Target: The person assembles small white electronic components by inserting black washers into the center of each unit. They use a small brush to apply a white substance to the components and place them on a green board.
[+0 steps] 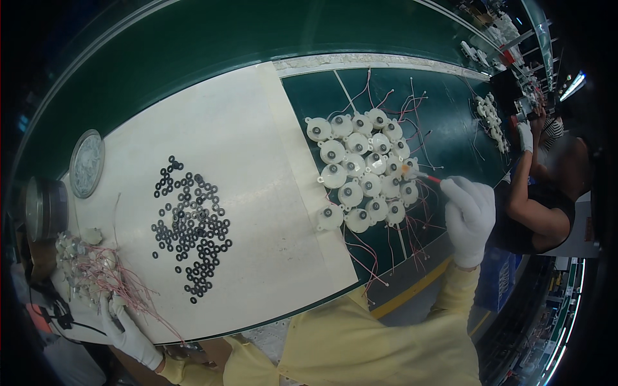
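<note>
My right hand (468, 222), in a white glove, is closed round a thin brush with a red handle (432, 179). Its pale tip reaches the right edge of a cluster of round white plastic parts (351, 193). Most of these parts have a dark ring at the centre, and red and white wires trail from the cluster. At the lower left, my left hand (127, 331), also gloved, has its fingers apart against a heap of white parts with pink-red wires (96, 264). Whether a fingertip touches a single wire is too small to tell.
Many small black rings (196, 222) lie scattered on the white sheet (257, 167). A round dish (100, 172) of clear pieces and a round metal tin (46, 209) stand at left. More white parts (490, 122) lie at far right, near a co-worker's gloved hand (525, 136).
</note>
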Tool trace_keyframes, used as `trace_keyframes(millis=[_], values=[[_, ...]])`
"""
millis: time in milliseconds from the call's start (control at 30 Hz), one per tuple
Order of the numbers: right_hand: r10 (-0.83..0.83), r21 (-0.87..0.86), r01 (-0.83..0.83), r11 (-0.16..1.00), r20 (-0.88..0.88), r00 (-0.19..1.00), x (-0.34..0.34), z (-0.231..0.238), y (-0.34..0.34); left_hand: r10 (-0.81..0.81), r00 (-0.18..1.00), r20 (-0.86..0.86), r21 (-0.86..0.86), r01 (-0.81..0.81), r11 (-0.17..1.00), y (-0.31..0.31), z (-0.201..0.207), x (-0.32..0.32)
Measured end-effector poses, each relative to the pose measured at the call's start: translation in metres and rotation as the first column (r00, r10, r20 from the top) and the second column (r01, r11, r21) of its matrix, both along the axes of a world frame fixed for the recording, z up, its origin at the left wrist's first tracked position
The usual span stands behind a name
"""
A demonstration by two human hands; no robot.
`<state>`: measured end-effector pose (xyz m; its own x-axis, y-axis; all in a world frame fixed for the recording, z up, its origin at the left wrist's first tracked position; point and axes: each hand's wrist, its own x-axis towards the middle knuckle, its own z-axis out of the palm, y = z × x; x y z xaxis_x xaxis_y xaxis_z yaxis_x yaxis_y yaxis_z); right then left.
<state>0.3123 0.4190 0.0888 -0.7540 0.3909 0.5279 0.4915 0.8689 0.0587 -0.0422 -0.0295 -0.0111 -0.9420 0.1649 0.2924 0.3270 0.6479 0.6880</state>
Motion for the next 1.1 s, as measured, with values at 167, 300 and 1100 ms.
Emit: trace_keyframes(millis=[167, 300, 1100], values=[[-0.003, 0.019, 0.004, 1.0, -0.061, 0.998, -0.006, 0.002, 0.012, -0.011, 1.0, -0.024, -0.035, 0.01, 0.999, -0.002, -0.001, -0.001], [-0.003, -0.008, 0.003, 1.0, -0.047, 0.999, -0.015, -0.001, 0.025, -0.01, 1.0, -0.017, -0.024, 0.01, 1.0, 0.0, -0.002, -0.001], [-0.027, -0.048, 0.026, 0.999, -0.026, 0.999, -0.018, -0.004, 0.03, -0.016, 1.0, -0.018, -0.032, 0.015, 0.999, -0.001, 0.0, -0.002]])
